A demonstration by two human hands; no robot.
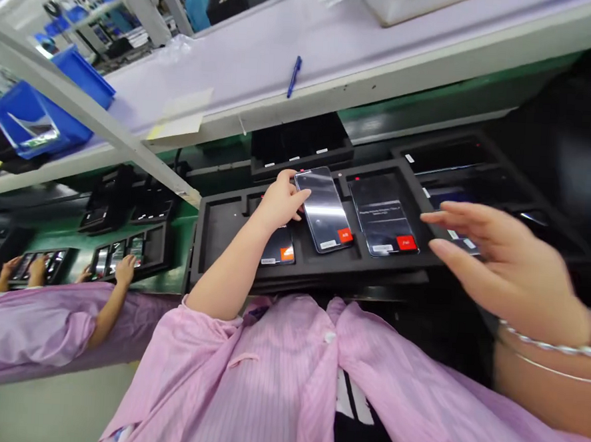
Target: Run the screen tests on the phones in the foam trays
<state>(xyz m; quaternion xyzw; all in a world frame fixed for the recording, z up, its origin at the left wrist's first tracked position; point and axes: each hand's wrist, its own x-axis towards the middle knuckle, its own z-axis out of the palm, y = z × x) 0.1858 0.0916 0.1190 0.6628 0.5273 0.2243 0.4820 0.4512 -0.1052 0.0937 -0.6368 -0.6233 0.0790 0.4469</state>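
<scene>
My left hand (282,203) grips the upper left edge of a phone (326,216) with a red-orange sticker at its lower right corner. This phone lies slightly tilted over a compartment of a black foam tray (214,243). To its right, a second phone (383,220) with a red sticker and text on its screen rests in the tray. Under my left forearm a third phone (278,246) with an orange sticker is partly hidden. My right hand (503,260), a bit blurred, hovers at the right over another tray, fingers and thumb apart, holding nothing.
Behind the tray lies a black tray (300,138) with labels. A shelf (244,71) above bears a blue pen (294,77). Blue bins (36,118) stand at the upper left. At the left, other people's hands (125,270) work over phone trays (156,249).
</scene>
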